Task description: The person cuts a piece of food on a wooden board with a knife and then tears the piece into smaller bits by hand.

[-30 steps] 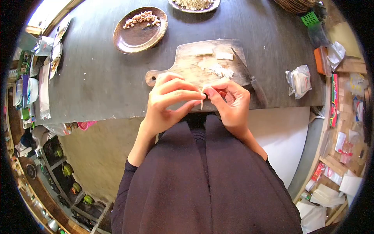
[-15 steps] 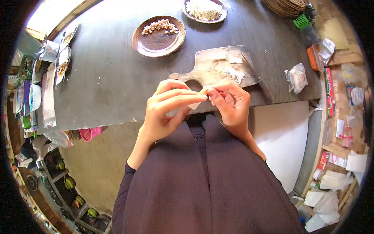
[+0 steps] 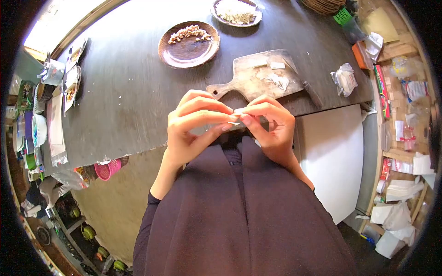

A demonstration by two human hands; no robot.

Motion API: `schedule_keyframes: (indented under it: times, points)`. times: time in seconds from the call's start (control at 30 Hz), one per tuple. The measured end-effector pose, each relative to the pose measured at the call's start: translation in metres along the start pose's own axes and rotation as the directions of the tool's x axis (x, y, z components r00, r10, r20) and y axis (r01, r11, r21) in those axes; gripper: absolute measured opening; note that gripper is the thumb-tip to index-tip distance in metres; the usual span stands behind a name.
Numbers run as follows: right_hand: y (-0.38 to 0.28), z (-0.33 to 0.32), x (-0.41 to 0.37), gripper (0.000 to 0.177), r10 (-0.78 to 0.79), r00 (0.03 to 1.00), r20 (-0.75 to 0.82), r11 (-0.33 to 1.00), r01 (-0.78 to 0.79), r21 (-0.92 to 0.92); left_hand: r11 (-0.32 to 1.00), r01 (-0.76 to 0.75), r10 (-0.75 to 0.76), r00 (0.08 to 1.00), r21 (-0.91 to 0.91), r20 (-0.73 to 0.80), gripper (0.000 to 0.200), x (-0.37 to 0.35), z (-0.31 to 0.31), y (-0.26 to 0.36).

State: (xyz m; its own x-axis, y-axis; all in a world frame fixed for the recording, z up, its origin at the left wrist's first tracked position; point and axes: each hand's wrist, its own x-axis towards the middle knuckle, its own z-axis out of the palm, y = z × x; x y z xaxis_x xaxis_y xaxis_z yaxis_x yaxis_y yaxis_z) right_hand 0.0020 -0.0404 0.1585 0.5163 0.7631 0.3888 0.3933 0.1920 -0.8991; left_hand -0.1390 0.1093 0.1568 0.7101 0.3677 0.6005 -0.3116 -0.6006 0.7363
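My left hand (image 3: 195, 124) and my right hand (image 3: 271, 120) meet at the fingertips in front of the table's edge. Between the left fingers is a small pale piece (image 3: 233, 123), its kind too small to tell. The right thumb and forefinger are pinched close beside it; whatever they grip is hidden. Just beyond lies a wooden cutting board (image 3: 244, 76) bearing pale blocks (image 3: 277, 66) and a little heap of thin white shreds (image 3: 279, 81). A knife (image 3: 312, 93) rests across the board's right edge, handle toward me.
A brown plate (image 3: 186, 54) with small diced pieces stands beyond the board. Behind it is a plate (image 3: 236, 12) of pale shreds. A plastic-wrapped bundle (image 3: 345, 80) lies at right. Stacked dishes (image 3: 72, 78) line the left side; a pink basket (image 3: 108, 170) is below the edge.
The fingertips have shifted slightly left and the right forefinger is straighter. The pale piece has tilted flatter between them. The view has turned a little.
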Motion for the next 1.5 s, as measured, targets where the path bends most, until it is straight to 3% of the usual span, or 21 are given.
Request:
schedule_keyframes:
  times: [0.27, 0.53, 1.0, 1.13, 1.2, 1.5]
  points:
    - [-0.024, 0.003, 0.001, 0.016, -0.052, 0.997, 0.053, 0.999, 0.053, -0.013, 0.996, 0.015, -0.022, 0.997, -0.083, -0.079, 0.024, -0.007, -0.008, 0.006]
    - [-0.027, 0.016, 0.001, 0.017, -0.060, 0.985, 0.164, 0.998, 0.059, 0.015, 0.995, -0.039, 0.054, 0.983, 0.090, -0.177, 0.026, -0.021, -0.015, 0.013]
    - [-0.026, 0.028, -0.001, 0.014, -0.045, 0.982, 0.181, 0.996, 0.031, 0.078, 0.990, -0.044, 0.076, 0.968, 0.135, -0.241, 0.027, -0.032, -0.019, 0.012]
    - [-0.024, 0.029, -0.001, 0.014, -0.041, 0.983, 0.180, 0.997, 0.029, 0.068, 0.991, -0.054, 0.082, 0.967, 0.119, -0.242, 0.026, -0.030, -0.017, 0.010]
    - [-0.020, 0.034, 0.000, 0.014, -0.092, 0.993, 0.074, 0.992, 0.086, 0.089, 0.992, -0.056, 0.083, 0.967, 0.115, -0.242, 0.026, -0.029, -0.017, 0.009]
    - [-0.021, 0.032, 0.001, 0.014, -0.107, 0.993, 0.056, 0.992, 0.102, 0.072, 0.994, -0.050, 0.073, 0.964, 0.097, -0.254, 0.027, -0.027, -0.011, 0.008]
